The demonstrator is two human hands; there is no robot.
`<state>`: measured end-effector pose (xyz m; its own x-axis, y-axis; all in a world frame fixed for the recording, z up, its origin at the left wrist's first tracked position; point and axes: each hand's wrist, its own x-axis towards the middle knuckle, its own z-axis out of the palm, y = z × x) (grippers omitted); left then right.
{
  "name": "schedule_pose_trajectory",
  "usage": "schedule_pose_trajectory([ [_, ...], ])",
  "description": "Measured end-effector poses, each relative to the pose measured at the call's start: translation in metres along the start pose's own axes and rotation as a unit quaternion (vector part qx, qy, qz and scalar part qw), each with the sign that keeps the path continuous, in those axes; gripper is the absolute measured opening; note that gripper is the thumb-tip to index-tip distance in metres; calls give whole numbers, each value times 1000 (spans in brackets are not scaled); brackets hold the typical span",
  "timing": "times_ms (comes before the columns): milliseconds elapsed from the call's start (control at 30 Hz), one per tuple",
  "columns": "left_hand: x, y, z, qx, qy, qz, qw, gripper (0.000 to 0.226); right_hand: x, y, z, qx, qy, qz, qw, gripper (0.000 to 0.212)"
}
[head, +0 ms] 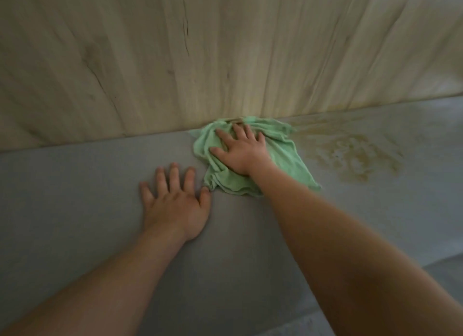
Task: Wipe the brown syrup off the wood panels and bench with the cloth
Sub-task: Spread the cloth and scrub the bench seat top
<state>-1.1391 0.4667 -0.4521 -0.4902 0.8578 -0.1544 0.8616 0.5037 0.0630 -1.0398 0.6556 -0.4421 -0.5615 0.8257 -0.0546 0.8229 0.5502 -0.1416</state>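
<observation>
count: one crumpled mint-green cloth; two bare hands; one broad smear of thin brown syrup; how many pale wood-grain panels there are cannot be told, since no seams show.
cloth: lies on the flat grey tabletop at its far edge, bunched up against the foot of the panels.
syrup: on the tabletop just right of the cloth, running along the far edge; a fainter yellowish tinge shows on the panels above the cloth.
right hand: arm stretched forward, palm down on top of the cloth, fingers spread and straight, pressing it flat.
left hand: palm down on bare tabletop just left of the cloth, fingers spread; the thumb tip is at the cloth's near-left corner.
</observation>
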Motion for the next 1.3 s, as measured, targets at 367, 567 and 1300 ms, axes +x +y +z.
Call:
schedule_pose_trajectory([
  [367, -1, -1, 8, 10, 32, 0, 999, 71, 30, 152, -26, 13, 31, 145, 989, 79],
  [567, 5, -1, 10, 2, 37, 5, 999, 70, 33, 122, -23, 18, 15, 236, 972, 90],
  [1300, 3, -24, -11, -115, -33, 57, 991, 64, -244, -72, 29, 3, -4, 15, 1000, 75],
])
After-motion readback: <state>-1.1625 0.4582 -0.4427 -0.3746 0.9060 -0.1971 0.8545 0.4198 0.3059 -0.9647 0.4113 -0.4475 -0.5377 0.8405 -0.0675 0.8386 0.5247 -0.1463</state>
